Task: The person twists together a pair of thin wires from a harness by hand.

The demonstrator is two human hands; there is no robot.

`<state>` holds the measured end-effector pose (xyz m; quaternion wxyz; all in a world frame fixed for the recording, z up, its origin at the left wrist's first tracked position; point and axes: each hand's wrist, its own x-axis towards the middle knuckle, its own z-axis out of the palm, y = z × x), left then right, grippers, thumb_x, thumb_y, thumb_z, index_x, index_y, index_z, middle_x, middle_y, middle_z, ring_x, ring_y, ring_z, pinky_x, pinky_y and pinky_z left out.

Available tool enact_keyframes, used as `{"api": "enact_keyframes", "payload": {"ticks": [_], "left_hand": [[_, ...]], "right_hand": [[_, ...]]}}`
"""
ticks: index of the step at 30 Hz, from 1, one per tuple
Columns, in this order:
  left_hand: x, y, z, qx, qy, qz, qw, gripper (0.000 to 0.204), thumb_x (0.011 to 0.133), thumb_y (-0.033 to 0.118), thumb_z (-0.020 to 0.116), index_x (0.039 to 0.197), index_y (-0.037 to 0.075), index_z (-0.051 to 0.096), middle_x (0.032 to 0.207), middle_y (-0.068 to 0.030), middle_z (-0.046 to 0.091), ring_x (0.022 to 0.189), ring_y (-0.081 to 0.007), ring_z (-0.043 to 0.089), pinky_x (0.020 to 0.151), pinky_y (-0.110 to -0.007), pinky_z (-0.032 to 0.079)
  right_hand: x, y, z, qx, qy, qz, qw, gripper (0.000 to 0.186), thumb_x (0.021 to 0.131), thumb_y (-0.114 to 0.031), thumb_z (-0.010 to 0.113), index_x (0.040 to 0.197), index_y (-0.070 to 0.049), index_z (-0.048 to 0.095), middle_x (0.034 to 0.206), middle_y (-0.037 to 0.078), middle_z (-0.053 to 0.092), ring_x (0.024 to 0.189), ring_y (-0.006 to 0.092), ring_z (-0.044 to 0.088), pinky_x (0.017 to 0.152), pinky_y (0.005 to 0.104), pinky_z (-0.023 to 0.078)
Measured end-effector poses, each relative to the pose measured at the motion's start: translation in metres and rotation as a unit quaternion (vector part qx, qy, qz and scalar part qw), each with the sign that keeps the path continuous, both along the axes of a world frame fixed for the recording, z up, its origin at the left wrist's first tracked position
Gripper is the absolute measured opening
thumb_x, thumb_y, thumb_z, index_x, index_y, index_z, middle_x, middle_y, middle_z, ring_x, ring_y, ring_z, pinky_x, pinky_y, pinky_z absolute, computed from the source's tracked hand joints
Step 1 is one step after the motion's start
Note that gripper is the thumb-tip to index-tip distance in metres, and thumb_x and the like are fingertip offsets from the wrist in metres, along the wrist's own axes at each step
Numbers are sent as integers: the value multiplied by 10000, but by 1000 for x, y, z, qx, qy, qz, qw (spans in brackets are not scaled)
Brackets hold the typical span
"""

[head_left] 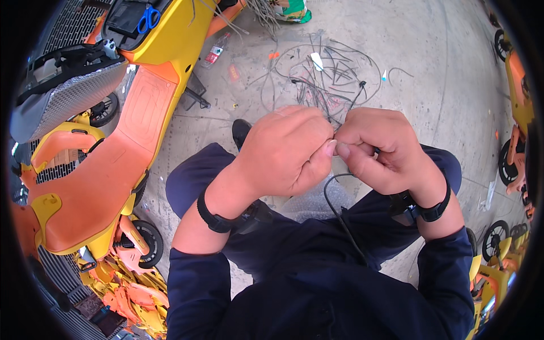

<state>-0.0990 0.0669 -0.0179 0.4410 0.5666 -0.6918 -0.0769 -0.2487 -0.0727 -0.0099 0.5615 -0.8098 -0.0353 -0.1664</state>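
My left hand and my right hand meet in front of me, both closed. Their thumbs and fingertips press together in a pinch, and what lies between them is too small and covered to make out. From beneath my right hand comes a black cable, which loops left and then runs down over my lap. A dark bit shows inside the curl of the right fingers. Beyond my hands, a tangle of thin dark cables lies on the concrete floor, some passing behind my fingers.
To the left stands a yellow and orange scooter body, with blue scissors in the tray on it. A plastic bottle lies near it. Yellow parts are heaped lower left. More scooters line the right side. Clear bubble wrap lies between my legs.
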Motion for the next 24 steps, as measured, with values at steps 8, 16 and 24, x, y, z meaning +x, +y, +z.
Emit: {"api": "enact_keyframes", "payload": {"ticks": [8, 16, 24], "left_hand": [[-1, 3, 4, -13, -89, 15, 996, 121, 683, 47, 617, 779, 31, 544, 705, -108, 525, 596, -286, 545, 530, -364, 445], [-3, 7, 7, 31, -16, -25, 999, 94, 704, 19, 597, 794, 14, 571, 709, -111, 548, 565, -279, 534, 513, -344, 434], [-4, 6, 7, 28, -1, -43, 999, 117, 704, 56, 610, 799, 15, 555, 747, -126, 551, 606, -299, 545, 554, -368, 460]], "right_hand": [[1, 3, -2, -53, -30, -16, 998, 61, 709, 14, 584, 755, -24, 599, 687, 75, 588, 570, 263, 549, 549, 326, 456], [-2, 1, 4, 19, -9, 25, 999, 58, 706, 9, 570, 741, -29, 594, 627, 64, 542, 515, 229, 493, 508, 319, 414], [-2, -1, 2, 16, -18, 33, 999, 37, 706, -7, 560, 733, -27, 576, 632, 66, 542, 524, 231, 494, 503, 318, 410]]}}
